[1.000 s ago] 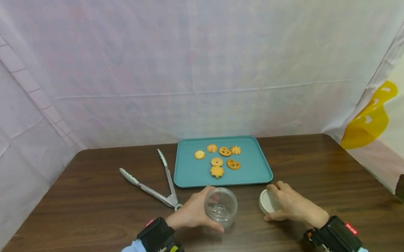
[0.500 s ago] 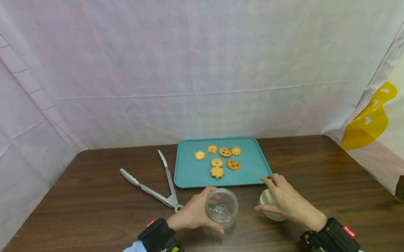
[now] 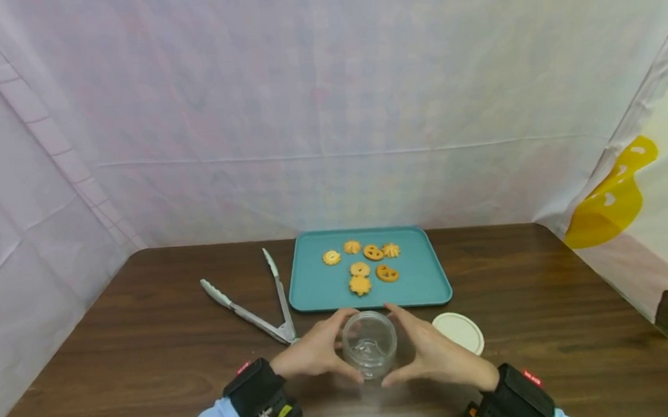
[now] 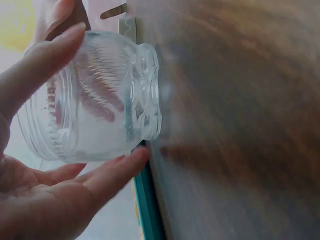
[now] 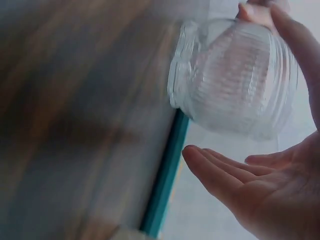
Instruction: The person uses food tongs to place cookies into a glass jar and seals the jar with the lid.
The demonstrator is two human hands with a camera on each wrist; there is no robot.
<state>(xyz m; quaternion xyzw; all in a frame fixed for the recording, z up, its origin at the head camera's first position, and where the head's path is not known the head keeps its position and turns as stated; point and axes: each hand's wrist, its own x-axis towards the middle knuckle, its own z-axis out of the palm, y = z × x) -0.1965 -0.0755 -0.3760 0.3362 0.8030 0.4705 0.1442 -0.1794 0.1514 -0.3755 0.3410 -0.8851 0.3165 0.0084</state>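
Note:
A clear glass jar (image 3: 369, 345) with ribbed walls stands upright on the table, its mouth uncovered. My left hand (image 3: 317, 352) is spread round its left side, a narrow gap showing at the palm in the head view. In the left wrist view the thumb overlaps the jar and the fairly straight fingers lie right along its wall. My right hand (image 3: 434, 353) faces it from the right, thumb and fingers apart. Space shows between these right fingers (image 5: 215, 175) and the glass in the right wrist view. A round cream lid (image 3: 459, 333) lies flat, partly behind the right hand.
Behind the jar, a teal tray (image 3: 423, 286) holds several cookies (image 3: 360, 285), some pretzel-shaped (image 3: 387, 273). Metal tongs (image 3: 260, 320) with pale tips lie spread at the left of the tray. A white curtain (image 3: 327, 105) rises behind the table.
My right hand has let go of the lid, leaving it on the table, and moved left to the jar. My left hand has drawn back slightly from the jar.

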